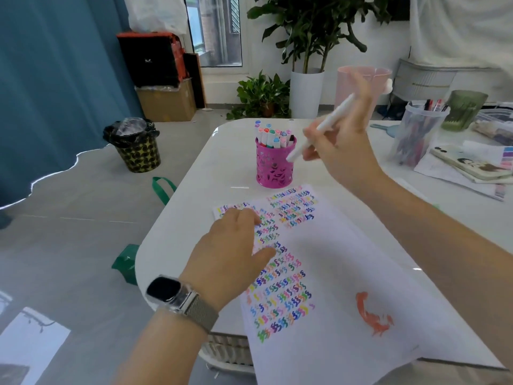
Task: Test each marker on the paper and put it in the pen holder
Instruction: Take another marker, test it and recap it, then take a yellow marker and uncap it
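Markers are mostly done, by the look of it: the paper [347, 273] nearest you is filled with rows of small coloured squiggles, many colours over, plus a larger orange scribble [372, 315] toward its near right, which suggests a long run of tests is already on the sheet. Your left hand [230, 257] lies flat on the paper's left part, fingers straight and spread over the squiggles, holding nothing and pinning the sheet to the surface [172, 245]. Beyond the paper stands the pink holder [273, 168], upright, already packed with a cluster of capped markers [273, 134]. Your right hand [344, 145] is raised above the surface just right of the holder, its grip closed around one white marker [322, 126] with the fingers curled about the barrel's middle; the marker slants, its lower end pointing down-left toward the holder's rim and close to it, its upper end running up past your fingers. The lower end looks capped, though blur makes that uncertain. I judge this one tested and on its way in. Farther right, a clear tub [416, 132] holds more pens; whether those count as markers left to test, you cannot tell from here.
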